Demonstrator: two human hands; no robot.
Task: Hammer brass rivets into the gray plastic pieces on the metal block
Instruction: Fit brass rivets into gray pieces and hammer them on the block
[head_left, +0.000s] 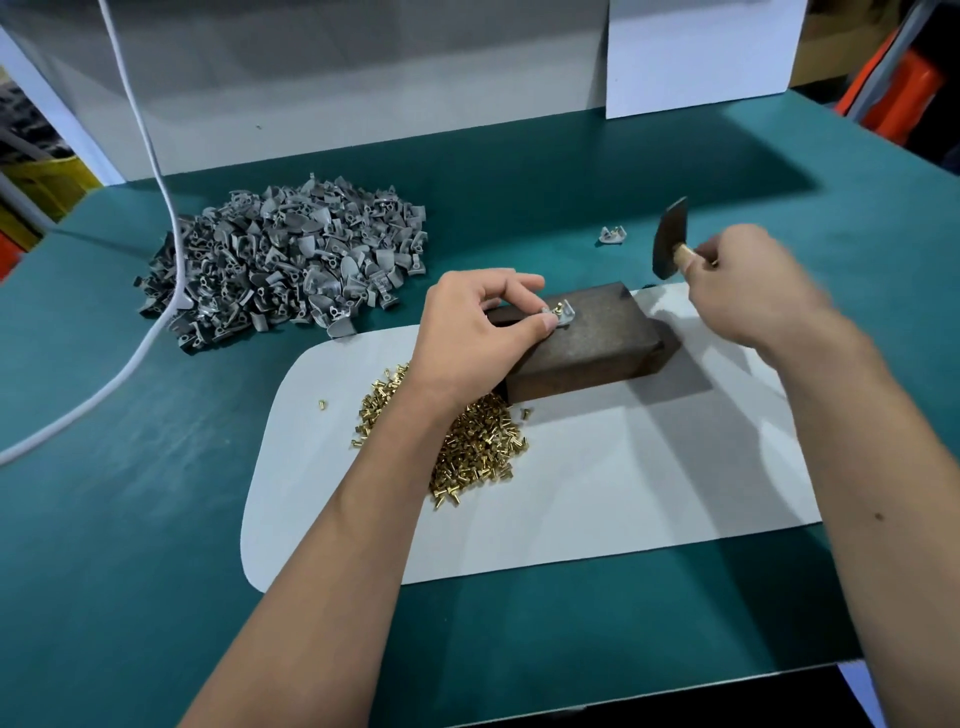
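- On the dark rectangular metal block (587, 338), our left hand (478, 327) is pinching the small gray plastic piece (561, 314), steadying its brass rivet (557, 307).
- Our right hand (748, 286) is gripping the wooden-handled dark-headed hammer (669, 239), raised for striking.

plastic pieces (283, 260) left of block (587, 343); rivets (478, 447) before it

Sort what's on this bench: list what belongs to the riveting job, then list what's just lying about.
Job:
hammer, gripped by the right hand
gray piece with rivets on the block, pinched by the left hand
rivet pile
pile of gray pieces
white mat

Lying about:
white cable
white boards at the back
lone gray piece beyond the mat
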